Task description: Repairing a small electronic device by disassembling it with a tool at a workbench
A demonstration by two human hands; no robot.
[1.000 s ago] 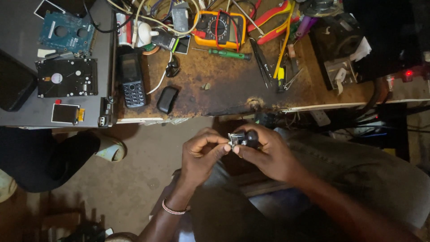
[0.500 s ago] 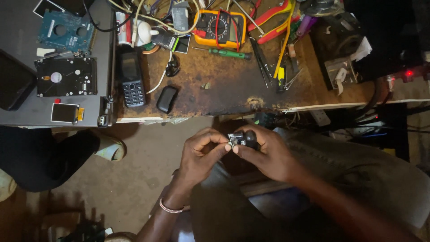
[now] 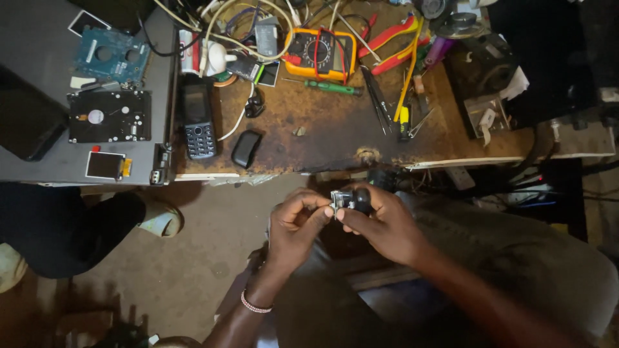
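Small black part [image 3: 351, 200] between both hands [image 3: 380, 225]

On the rusty desk [image 3: 335, 138] lie a keypad phone [image 3: 198, 116], an orange multimeter [image 3: 320, 54], a green screwdriver [image 3: 334, 87], red pliers [image 3: 390, 40] and 2 hard drives [image 3: 109, 116].

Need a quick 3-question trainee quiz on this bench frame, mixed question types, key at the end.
1. True or false: both hands, the left hand and the right hand, grip the small dark part.
2. Which lies nearest the black keypad phone on the workbench?
A. orange multimeter
B. small black pouch-like object
C. green screwdriver
3. Fill in: the bare hard drive lies to the ____ of the phone in the picture.

Key: 1 true; 2 B; 3 left
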